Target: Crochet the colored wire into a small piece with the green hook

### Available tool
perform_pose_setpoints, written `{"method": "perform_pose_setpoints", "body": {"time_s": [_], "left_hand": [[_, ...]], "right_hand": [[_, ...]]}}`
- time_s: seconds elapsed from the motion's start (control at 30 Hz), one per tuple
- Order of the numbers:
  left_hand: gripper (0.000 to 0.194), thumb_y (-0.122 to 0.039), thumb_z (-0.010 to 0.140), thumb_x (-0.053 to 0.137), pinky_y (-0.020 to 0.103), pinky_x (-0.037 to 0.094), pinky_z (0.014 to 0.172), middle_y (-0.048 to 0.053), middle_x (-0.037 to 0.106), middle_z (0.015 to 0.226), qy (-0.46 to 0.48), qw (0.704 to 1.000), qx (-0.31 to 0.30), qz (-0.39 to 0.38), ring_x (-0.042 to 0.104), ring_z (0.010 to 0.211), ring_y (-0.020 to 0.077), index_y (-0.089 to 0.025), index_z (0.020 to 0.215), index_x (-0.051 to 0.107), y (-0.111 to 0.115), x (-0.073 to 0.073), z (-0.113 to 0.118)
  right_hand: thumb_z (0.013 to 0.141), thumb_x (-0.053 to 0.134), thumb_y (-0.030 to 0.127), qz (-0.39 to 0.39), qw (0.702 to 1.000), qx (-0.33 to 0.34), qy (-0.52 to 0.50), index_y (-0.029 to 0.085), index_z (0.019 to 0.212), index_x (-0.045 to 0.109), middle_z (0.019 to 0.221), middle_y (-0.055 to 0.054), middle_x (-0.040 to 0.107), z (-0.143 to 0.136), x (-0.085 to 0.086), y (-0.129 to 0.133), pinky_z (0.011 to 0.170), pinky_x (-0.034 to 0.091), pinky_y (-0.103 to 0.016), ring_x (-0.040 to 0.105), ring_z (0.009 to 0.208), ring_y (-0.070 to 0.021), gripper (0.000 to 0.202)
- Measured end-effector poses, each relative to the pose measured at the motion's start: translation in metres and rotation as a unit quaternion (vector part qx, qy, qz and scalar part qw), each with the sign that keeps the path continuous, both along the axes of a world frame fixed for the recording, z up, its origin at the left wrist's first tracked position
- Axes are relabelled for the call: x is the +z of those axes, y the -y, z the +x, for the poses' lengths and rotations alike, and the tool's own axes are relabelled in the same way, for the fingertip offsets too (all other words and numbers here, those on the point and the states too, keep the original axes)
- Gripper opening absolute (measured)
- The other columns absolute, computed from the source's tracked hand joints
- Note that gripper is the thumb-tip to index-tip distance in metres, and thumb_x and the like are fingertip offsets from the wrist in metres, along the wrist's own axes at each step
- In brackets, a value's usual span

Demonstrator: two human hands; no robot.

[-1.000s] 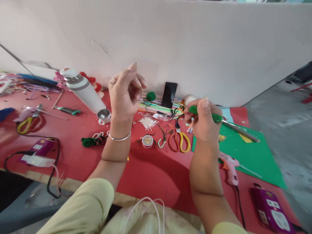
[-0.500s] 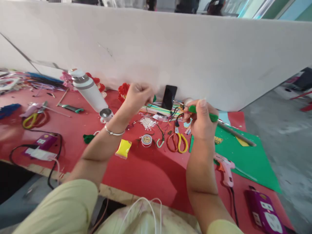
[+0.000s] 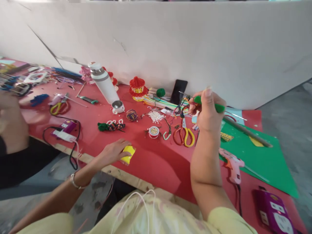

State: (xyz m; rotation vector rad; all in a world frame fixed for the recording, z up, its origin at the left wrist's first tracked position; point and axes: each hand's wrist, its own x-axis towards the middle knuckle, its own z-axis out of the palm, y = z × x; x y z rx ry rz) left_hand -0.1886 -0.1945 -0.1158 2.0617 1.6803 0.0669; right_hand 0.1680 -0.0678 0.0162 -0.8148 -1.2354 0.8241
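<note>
My left hand (image 3: 114, 151) reaches low over the near edge of the table. Its thumb and fingers are closed on the left side of a small yellow packet (image 3: 128, 154). Raised at right of centre, my right hand (image 3: 209, 109) grips a green-handled tool (image 3: 219, 108) with a thin metal shaft that points left; the tip's shape is too small to tell. Below this hand lie scissors (image 3: 189, 136) with one red and one yellow loop. A small spool (image 3: 153, 132) and a pile of white beads (image 3: 156, 116) sit between the hands.
A white flask (image 3: 104, 84), steel-lined cup (image 3: 118, 106), yarn ball (image 3: 131, 115) and beaded braid (image 3: 110, 126) stand or lie leftward. A phone (image 3: 179, 92) leans on the partition. At right are a pink glue gun (image 3: 232, 165) and purple power box (image 3: 275, 208). Another person's arm (image 3: 14, 123) enters at left.
My left hand has come down from a raised fist near the red craft piece to the yellow packet. My right hand still holds the green-handled tool. The view has shifted; another person's arm appears at left.
</note>
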Motion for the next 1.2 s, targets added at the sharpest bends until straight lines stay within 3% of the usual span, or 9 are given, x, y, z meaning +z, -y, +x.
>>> {"method": "perform_pose_setpoints", "body": {"time_s": [0.17, 0.27, 0.37, 0.5, 0.73, 0.9, 1.03, 1.1, 1.2], "left_hand": [[0.043, -0.051, 0.089, 0.086, 0.041, 0.059, 0.095, 0.012, 0.079, 0.134, 0.143, 0.967, 0.023, 0.210, 0.077, 0.104, 0.0301, -0.027, 0.125, 0.082, -0.055, 0.079, 0.030], [0.024, -0.048, 0.096, 0.079, 0.032, 0.059, 0.078, 0.008, 0.081, 0.103, 0.376, 0.839, 0.046, 0.390, 0.075, 0.097, 0.0243, -0.025, 0.103, 0.084, -0.100, 0.135, 0.080], [0.023, -0.046, 0.093, 0.083, 0.022, 0.044, 0.047, 0.003, 0.074, 0.086, 0.613, 0.696, 0.068, 0.368, 0.070, 0.075, 0.0160, -0.025, 0.098, 0.076, -0.129, 0.163, 0.132], [0.031, -0.040, 0.083, 0.090, 0.019, 0.033, 0.034, 0.002, 0.072, 0.089, 0.756, 0.638, 0.080, 0.121, 0.074, 0.079, 0.0167, -0.026, 0.093, 0.065, -0.150, 0.157, 0.172], [0.050, -0.056, 0.076, 0.093, 0.016, 0.030, 0.029, 0.005, 0.071, 0.099, 0.726, 0.671, 0.013, -0.151, 0.060, 0.057, 0.0060, -0.018, 0.069, 0.061, -0.164, 0.132, 0.176], [0.044, -0.054, 0.077, 0.091, 0.017, 0.026, 0.028, 0.004, 0.075, 0.100, 0.734, 0.652, 0.031, -0.187, 0.057, 0.052, 0.0045, -0.018, 0.077, 0.066, -0.173, 0.123, 0.170], [0.036, -0.040, 0.075, 0.097, 0.017, 0.032, 0.034, 0.003, 0.075, 0.084, 0.703, 0.706, 0.030, -0.084, 0.061, 0.054, 0.0074, -0.018, 0.084, 0.070, -0.187, 0.106, 0.169], [0.032, -0.028, 0.068, 0.101, 0.017, 0.044, 0.046, 0.001, 0.072, 0.074, 0.677, 0.734, -0.014, -0.040, 0.062, 0.057, 0.0073, -0.015, 0.083, 0.076, -0.193, 0.098, 0.168], [0.034, -0.025, 0.071, 0.100, 0.024, 0.058, 0.069, 0.007, 0.079, 0.093, 0.697, 0.712, -0.076, -0.049, 0.073, 0.078, 0.0134, -0.015, 0.098, 0.082, -0.196, 0.092, 0.167]], "right_hand": [[0.088, 0.072, 0.079, 0.006, 0.999, 0.037, 0.014, 0.024, 0.075, 0.074, 0.059, 0.003, 0.065, -0.009, -0.003, 0.000, 0.043, 0.046, -0.025, 0.059, 0.047, -0.0099, 0.057], [0.092, 0.070, 0.077, 0.007, 0.999, 0.033, 0.031, 0.024, 0.077, 0.075, 0.056, 0.004, 0.064, -0.007, -0.004, 0.000, 0.045, 0.046, -0.024, 0.059, 0.047, -0.0097, 0.055], [0.092, 0.069, 0.077, -0.003, 0.999, 0.025, 0.040, 0.023, 0.075, 0.073, 0.055, 0.004, 0.064, 0.000, -0.005, -0.003, 0.045, 0.044, -0.023, 0.057, 0.046, -0.0091, 0.057], [0.092, 0.069, 0.077, -0.026, 1.000, 0.012, 0.004, 0.024, 0.075, 0.072, 0.055, 0.004, 0.062, 0.005, -0.009, -0.010, 0.042, 0.042, -0.024, 0.054, 0.043, -0.0086, 0.056], [0.091, 0.071, 0.076, -0.042, 0.999, -0.002, -0.029, 0.025, 0.079, 0.073, 0.059, 0.003, 0.063, 0.003, -0.014, -0.015, 0.043, 0.043, -0.024, 0.056, 0.046, -0.0097, 0.053], [0.092, 0.070, 0.076, -0.045, 0.999, -0.007, -0.020, 0.023, 0.079, 0.073, 0.060, 0.003, 0.065, 0.002, -0.014, -0.014, 0.042, 0.041, -0.023, 0.057, 0.047, -0.0089, 0.054], [0.092, 0.071, 0.074, -0.057, 0.998, 0.023, -0.013, 0.023, 0.077, 0.074, 0.057, 0.004, 0.063, 0.000, -0.016, -0.015, 0.040, 0.040, -0.023, 0.054, 0.042, -0.0080, 0.053], [0.093, 0.072, 0.072, -0.054, 0.998, 0.033, 0.001, 0.024, 0.077, 0.075, 0.059, 0.003, 0.065, -0.001, -0.017, -0.016, 0.042, 0.041, -0.023, 0.056, 0.044, -0.0083, 0.051], [0.094, 0.071, 0.072, -0.048, 0.998, 0.036, 0.021, 0.025, 0.078, 0.075, 0.063, 0.002, 0.068, -0.002, -0.019, -0.017, 0.043, 0.043, -0.023, 0.058, 0.048, -0.0090, 0.049]]}}
